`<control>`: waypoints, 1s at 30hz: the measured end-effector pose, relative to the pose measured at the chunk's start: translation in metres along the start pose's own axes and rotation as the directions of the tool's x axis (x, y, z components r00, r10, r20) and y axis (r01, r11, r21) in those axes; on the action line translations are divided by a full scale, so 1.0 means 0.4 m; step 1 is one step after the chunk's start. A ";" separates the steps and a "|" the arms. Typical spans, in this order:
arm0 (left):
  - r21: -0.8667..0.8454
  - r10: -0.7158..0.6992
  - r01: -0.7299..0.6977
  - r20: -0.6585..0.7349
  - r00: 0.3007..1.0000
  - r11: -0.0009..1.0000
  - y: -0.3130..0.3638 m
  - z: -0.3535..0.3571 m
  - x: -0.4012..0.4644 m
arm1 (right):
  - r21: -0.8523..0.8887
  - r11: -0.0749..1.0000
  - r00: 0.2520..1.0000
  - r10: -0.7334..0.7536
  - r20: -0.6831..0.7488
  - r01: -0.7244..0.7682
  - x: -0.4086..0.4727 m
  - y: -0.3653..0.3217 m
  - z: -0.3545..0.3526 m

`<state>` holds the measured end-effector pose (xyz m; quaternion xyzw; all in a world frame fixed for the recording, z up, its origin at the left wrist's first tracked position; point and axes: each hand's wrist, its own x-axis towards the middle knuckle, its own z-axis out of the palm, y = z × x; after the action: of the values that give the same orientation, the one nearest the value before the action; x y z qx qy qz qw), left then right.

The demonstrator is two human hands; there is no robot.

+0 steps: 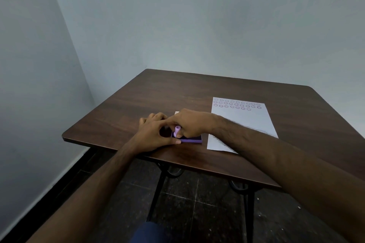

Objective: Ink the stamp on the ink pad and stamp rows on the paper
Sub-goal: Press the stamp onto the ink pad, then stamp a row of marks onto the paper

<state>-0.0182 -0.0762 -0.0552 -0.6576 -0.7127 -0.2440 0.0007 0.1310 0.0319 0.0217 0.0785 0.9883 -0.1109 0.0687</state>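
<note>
A purple ink pad (194,140) lies on the dark wooden table (217,89), left of a white sheet of paper (243,122). My right hand (191,122) grips a small lilac stamp (177,130) and holds it down on the pad's dark surface. My left hand (154,134) rests on the table and holds the pad's left side, thumb along its front edge. The paper carries three rows of round purple prints (237,104) near its far edge; the third row stops short of the right side. My right forearm crosses the paper's near left corner.
A small white corner of something (177,112) peeks out behind my right hand. The table stands in a room corner with pale walls. Its black metal legs (158,187) and the dark tiled floor show below the near edge.
</note>
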 end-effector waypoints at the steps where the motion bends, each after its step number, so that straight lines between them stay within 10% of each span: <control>1: 0.016 -0.002 0.002 0.000 1.000 1.000 0.001 0.000 -0.001 | 0.010 1.000 1.000 0.002 -0.019 -0.002 -0.007 0.008 -0.005; 4: 0.069 -0.003 0.002 0.011 1.000 0.998 0.003 -0.003 -0.001 | 0.254 0.967 0.962 0.093 -0.255 -0.026 -0.056 0.053 -0.021; 7: 0.123 -0.020 0.016 0.025 1.000 0.992 0.006 -0.004 0.001 | 0.736 0.663 0.812 0.352 -0.467 0.136 -0.136 0.120 -0.024; 12: 0.193 -0.032 0.032 -0.005 0.999 0.981 0.010 0.002 0.001 | 0.935 0.243 0.679 0.643 -0.355 0.258 -0.259 0.236 0.020; 18: 0.252 -0.034 0.037 -0.019 0.999 0.967 0.032 -0.002 -0.005 | 0.826 0.517 0.423 0.815 -0.395 -0.224 -0.317 0.294 0.115; 30: 0.143 0.264 -0.258 -0.026 0.964 0.955 0.244 0.097 0.095 | 0.722 0.668 0.637 0.640 -0.431 -0.182 -0.464 0.308 0.167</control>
<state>0.0807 -0.0254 -0.0433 -0.7386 -0.6348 -0.2064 0.0947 0.3417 0.1094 -0.0402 0.3683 0.8023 -0.3723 -0.2864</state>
